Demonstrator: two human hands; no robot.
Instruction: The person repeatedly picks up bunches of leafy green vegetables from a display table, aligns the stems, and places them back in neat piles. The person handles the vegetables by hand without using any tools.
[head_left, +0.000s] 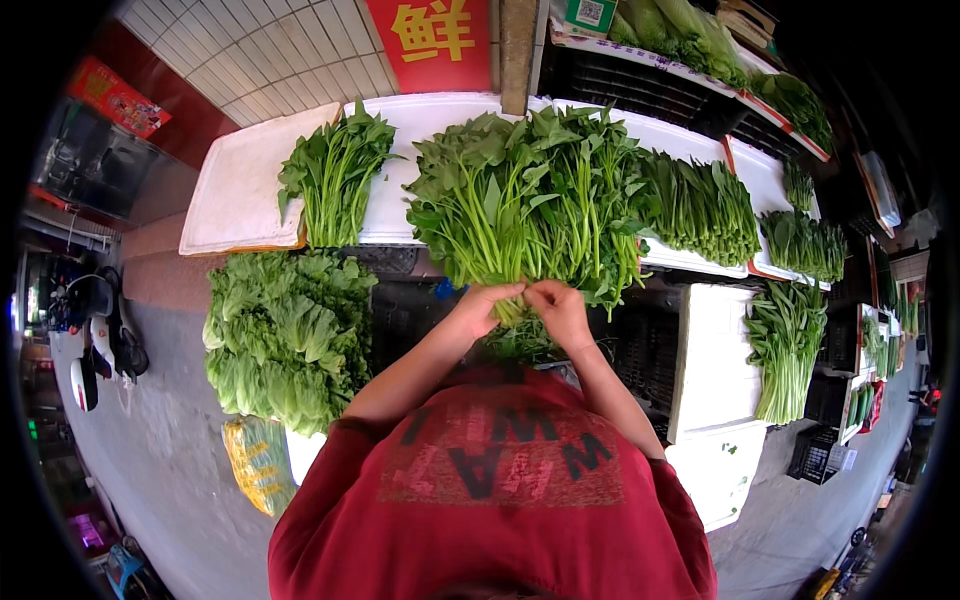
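Note:
Right before me lies a big heap of leafy greens with long stems on white foam boards. My left hand is closed around the lower stems of a bunch at the heap's near edge. Against it, at the same stems, my right hand has its thumb and forefinger pinched together; whether it holds a stem or a tie is too small to tell. Cut stem ends stick out below both hands. Loose green trimmings lie beneath them, close to my shirt.
A separate bunch of greens rests at the left, above piled lettuce. Shorter bundled greens are at the right. An upright white foam box stands beside long-stemmed greens. A post rises behind the boards.

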